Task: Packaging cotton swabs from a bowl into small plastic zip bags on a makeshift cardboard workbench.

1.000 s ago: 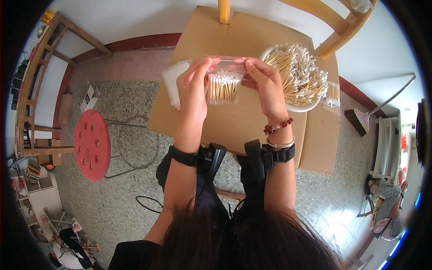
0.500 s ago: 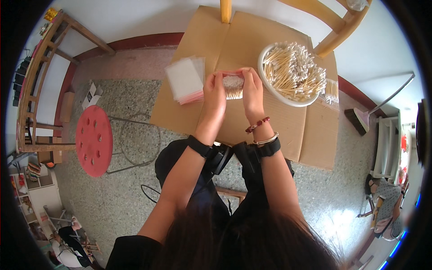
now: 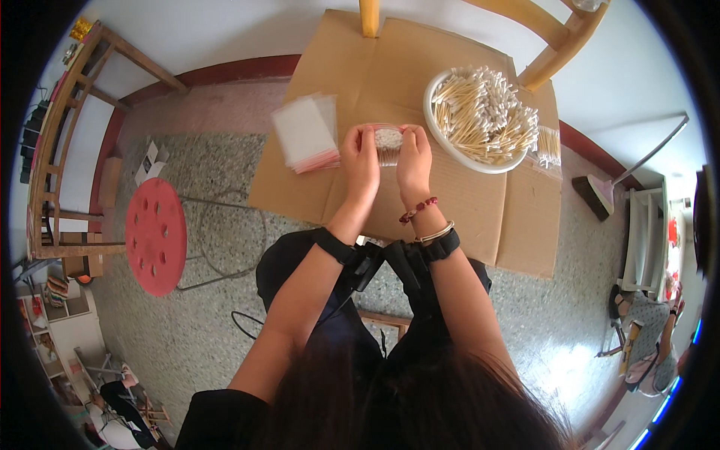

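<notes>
Between my two hands is a clear plastic bag of cotton swabs, its white tips showing at the top and its pinkish edge uppermost. My left hand grips the bag's left side, fingers closed. On the opposite side my right hand is closed round it as well. A stack of flat clear bags with pink edges lies on the cardboard to the left. To the right of my hands stands a white round bowl heaped with loose cotton swabs.
Flattened cardboard covers the surface. Beside the bowl lies a filled swab bag. A wooden chair back rises behind. A red stool stands left, a broom right. Other people sit at the lower left and right edges.
The bag's upper edge has come down closer to the swab tips. Both hands remain on the bag, with the right hand slightly farther left and lower in view.
</notes>
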A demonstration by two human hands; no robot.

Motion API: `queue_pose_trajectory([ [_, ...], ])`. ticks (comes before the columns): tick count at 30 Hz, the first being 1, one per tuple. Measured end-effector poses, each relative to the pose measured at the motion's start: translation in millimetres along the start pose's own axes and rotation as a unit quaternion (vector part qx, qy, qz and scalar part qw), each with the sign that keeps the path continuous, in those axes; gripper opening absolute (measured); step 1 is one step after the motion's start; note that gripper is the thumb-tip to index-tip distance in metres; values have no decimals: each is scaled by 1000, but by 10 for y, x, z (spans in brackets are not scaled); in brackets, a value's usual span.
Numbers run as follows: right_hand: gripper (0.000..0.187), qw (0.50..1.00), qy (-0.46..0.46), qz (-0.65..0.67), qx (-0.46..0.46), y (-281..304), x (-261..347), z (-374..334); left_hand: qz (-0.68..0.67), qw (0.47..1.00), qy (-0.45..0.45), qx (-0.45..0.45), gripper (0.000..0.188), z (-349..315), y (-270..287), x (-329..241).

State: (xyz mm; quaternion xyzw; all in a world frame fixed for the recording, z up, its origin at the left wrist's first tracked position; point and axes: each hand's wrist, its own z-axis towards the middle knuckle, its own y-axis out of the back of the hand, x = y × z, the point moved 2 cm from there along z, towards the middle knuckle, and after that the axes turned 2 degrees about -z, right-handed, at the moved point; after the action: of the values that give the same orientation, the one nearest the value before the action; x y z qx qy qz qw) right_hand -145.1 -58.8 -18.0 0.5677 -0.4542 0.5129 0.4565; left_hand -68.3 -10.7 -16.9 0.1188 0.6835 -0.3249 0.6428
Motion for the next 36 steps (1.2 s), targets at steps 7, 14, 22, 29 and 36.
queue_pose_trajectory([
  [7,32,996,-48,66,37,25,50,-18,93,993,18,65,29,-15,-42,5],
  [14,34,988,-50,118,91,-80,71,-108,67,996,9,58,28,11,2,103],
  [22,44,979,-58,151,121,-67,-37,-85,68,994,45,78,30,-107,-62,-44],
  [29,52,990,-73,77,93,-4,140,-139,30,992,80,98,52,-70,-53,-111],
  [36,46,998,67,4,4,342,380,-89,224,953,-31,204,52,-40,-143,-528],
])
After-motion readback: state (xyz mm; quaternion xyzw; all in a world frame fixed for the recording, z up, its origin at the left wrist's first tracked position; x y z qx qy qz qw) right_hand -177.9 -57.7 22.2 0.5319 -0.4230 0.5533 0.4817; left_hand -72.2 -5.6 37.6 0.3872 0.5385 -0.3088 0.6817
